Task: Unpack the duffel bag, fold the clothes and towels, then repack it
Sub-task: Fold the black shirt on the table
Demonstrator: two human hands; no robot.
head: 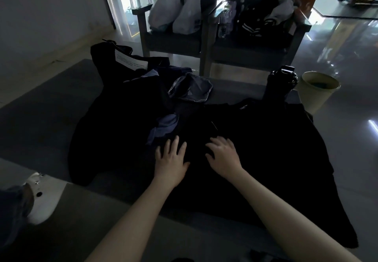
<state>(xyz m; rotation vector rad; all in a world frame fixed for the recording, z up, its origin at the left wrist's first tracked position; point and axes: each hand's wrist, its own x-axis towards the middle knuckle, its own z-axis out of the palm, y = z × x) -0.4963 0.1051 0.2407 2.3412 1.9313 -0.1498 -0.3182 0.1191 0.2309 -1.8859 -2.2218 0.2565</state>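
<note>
- The left hand [170, 160] lies flat on a black garment [266, 149], palm down, with its fingers spread and straight.
- The right hand [224, 155] is just beside it at 3 o'clock. Its fingers are apart and a little bent, with the tips down on the same garment, and nothing is pinched between them.
- The black garment is spread over a grey mat [41, 122] and reaches from the hands out toward 3 and 5 o'clock. It is too dark to make out its folds.
- The duffel bag [114, 89], black and slumped open, lies at 11 o'clock from the hands, with a white paper label [131, 61] near its far end.
- A grey-blue cloth [191, 87] sits crumpled at 12 o'clock from the hands, beside the bag. A smaller blue piece [163, 126] lies just above the left hand.
- A black bottle [281, 83] stands upright at 1 o'clock, at the garment's far edge.
- A pale bin [315, 91] stands on the floor just beside the bottle at 3 o'clock.
- Two chairs [173, 42] stand beyond the mat at 12 o'clock. One holds white plastic bags [178, 14] and the other a dark striped jacket [257, 24].
- A white shoe [43, 198] rests at 8 o'clock.
</note>
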